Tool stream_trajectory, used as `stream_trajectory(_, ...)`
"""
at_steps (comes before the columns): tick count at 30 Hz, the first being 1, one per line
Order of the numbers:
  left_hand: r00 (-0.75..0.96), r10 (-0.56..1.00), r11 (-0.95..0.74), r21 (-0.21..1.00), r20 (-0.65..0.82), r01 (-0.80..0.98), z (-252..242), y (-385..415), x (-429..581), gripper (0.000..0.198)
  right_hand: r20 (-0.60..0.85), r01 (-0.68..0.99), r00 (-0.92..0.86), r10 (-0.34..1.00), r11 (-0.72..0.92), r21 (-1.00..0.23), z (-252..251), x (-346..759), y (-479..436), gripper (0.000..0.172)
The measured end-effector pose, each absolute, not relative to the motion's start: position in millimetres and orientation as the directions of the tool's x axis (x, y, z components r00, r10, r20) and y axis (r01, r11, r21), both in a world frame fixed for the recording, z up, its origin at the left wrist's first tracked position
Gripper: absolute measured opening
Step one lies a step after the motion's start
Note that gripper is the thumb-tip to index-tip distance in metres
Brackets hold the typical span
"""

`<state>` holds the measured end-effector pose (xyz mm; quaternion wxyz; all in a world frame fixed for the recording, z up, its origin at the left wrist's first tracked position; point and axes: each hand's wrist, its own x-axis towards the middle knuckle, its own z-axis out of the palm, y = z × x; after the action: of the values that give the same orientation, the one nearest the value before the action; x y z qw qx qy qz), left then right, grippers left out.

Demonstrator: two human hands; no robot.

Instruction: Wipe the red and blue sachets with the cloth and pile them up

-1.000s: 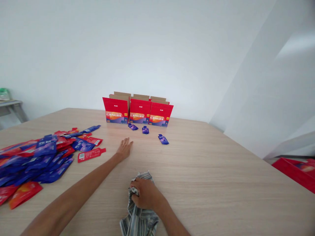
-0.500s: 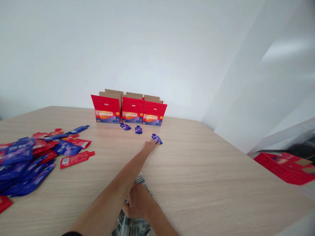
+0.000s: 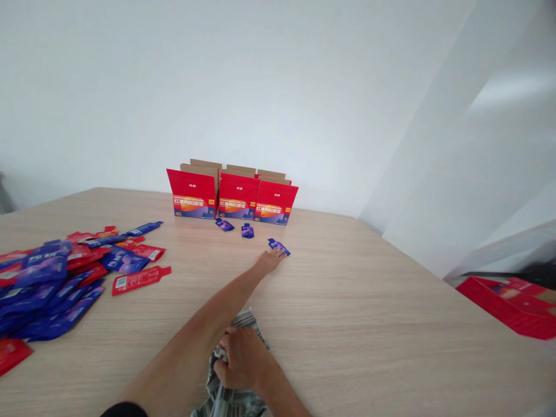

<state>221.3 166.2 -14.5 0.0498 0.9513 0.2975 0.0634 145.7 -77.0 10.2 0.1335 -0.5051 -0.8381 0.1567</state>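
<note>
My left hand [image 3: 271, 260] is stretched far across the table, fingers extended onto the lower edge of a small blue-purple spout pouch [image 3: 278, 246] that lies flat. Two similar pouches, one nearer the left [image 3: 225, 225] and one in the middle [image 3: 247, 231], lie by the fronts of the red boxes. Low in the view, beneath my left forearm, my right hand [image 3: 244, 356] is closed on a grey striped, patterned cloth [image 3: 252, 321]. The left forearm covers part of that cloth.
Open red cartons [image 3: 237, 197] with raised flaps stand in rows near the wall. A heap of red and blue pouches [image 3: 47, 289] spreads over the left side of the table [image 3: 369, 301], with a red pouch [image 3: 141, 280] at its edge. Another red box [image 3: 508, 304] is at far right.
The view has shifted slightly. My left hand has slid a little to the right along the pouch, which now lies more slantwise. My right hand stays on the cloth.
</note>
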Motion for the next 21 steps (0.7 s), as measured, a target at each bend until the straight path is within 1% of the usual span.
stream_trajectory(5,0.812,0.583,-0.806,0.141,0.030,0.574,-7,172,235,0.068,0.040,0.823,-0.431,0.901,0.411,-0.393,10,144,-77,0.022)
stream_trajectory(9,0.810,0.586,-0.801,0.143,-0.007,0.581,1,171,237,0.075,0.051,0.815,-0.436,0.898,0.419,-0.401,8,144,-76,0.021)
stream_trajectory(11,0.804,0.594,-0.797,0.141,0.003,0.588,5,167,235,0.068,0.056,0.814,-0.441,0.896,0.426,-0.395,7,144,-76,0.023)
stream_trajectory(14,0.780,0.624,-0.777,0.140,0.043,0.614,8,157,228,0.042,0.078,0.801,-0.458,0.885,0.449,-0.395,6,145,-75,0.026)
stream_trajectory(15,0.768,0.638,-0.766,0.140,0.051,0.627,8,153,224,0.038,0.088,0.796,-0.462,0.883,0.456,-0.398,6,146,-75,0.027)
stream_trajectory(18,0.719,0.692,-0.719,0.145,0.066,0.679,4,143,209,0.041,0.086,0.796,-0.464,0.882,0.457,-0.397,8,147,-75,0.028)
stream_trajectory(21,0.651,0.749,-0.662,0.163,0.122,0.732,-3,133,192,0.041,0.074,0.806,-0.450,0.890,0.440,-0.396,10,148,-75,0.027)
